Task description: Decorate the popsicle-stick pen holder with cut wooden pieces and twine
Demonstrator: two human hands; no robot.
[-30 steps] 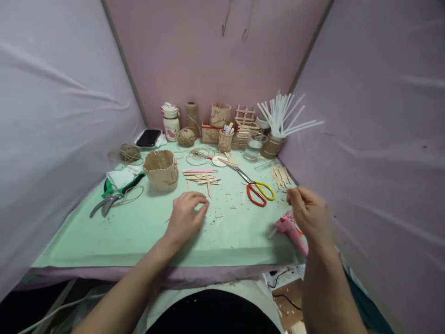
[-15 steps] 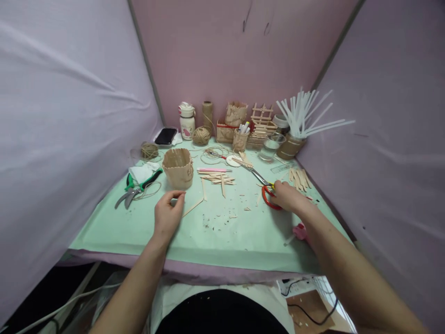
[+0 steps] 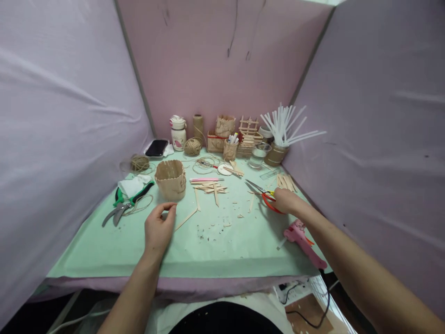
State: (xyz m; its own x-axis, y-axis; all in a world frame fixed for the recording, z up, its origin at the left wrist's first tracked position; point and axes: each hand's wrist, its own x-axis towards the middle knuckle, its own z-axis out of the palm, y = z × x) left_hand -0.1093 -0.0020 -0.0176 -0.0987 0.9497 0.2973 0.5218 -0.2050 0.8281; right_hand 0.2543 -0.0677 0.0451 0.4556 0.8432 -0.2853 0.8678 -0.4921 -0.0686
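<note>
A pair of scissors [image 3: 267,195] with red handles and a yellow part is in my right hand [image 3: 285,201], fingers closed round the handles, blades pointing to the far left above the green table cover. My left hand [image 3: 160,225] rests near the front left, thumb and forefinger pinched together; whatever is between them is too small to make out. Just beyond it stands a cup-like pot [image 3: 170,180] faced with pale wood pieces. A thin bent wooden strip [image 3: 187,219] lies to its right, and a pile of wooden sticks [image 3: 209,187] lies farther back.
A pink glue gun [image 3: 303,239] lies near the right edge, its cord hanging down. Green-handled pruning shears [image 3: 125,206] lie at left. Along the back stand a bottle [image 3: 178,134], twine [image 3: 192,146], a water cup [image 3: 259,155] and a jar of white glue sticks [image 3: 278,154].
My right hand has drawn the scissors slightly back and to the right, away from the sticks by the white disc. My left hand keeps its pinch. The whole view has shifted.
</note>
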